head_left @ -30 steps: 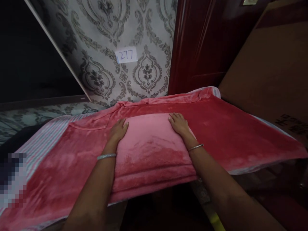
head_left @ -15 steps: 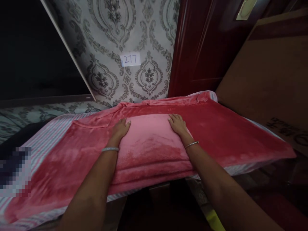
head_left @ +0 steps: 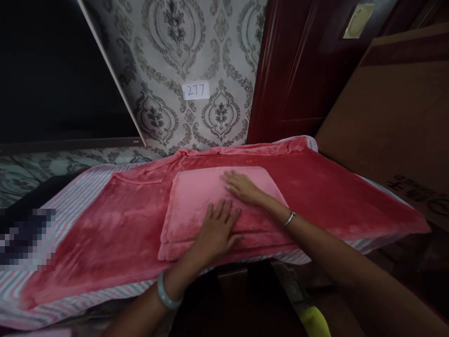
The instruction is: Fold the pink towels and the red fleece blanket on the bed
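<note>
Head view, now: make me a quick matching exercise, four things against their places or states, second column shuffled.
1. left hand
2. right hand
3. 277 label
4. cardboard box

A. at the picture's right side, dark writing on it
B. on the folded pink cloth, nearer its front edge
C. on the patterned wallpaper
D. on the folded pink cloth, farther from its front edge

Pairs: 1-B, 2-D, 3-C, 4-A

Folded pink plush blanket (head_left: 196,192), flat on red plush cover (head_left: 333,192)
</note>
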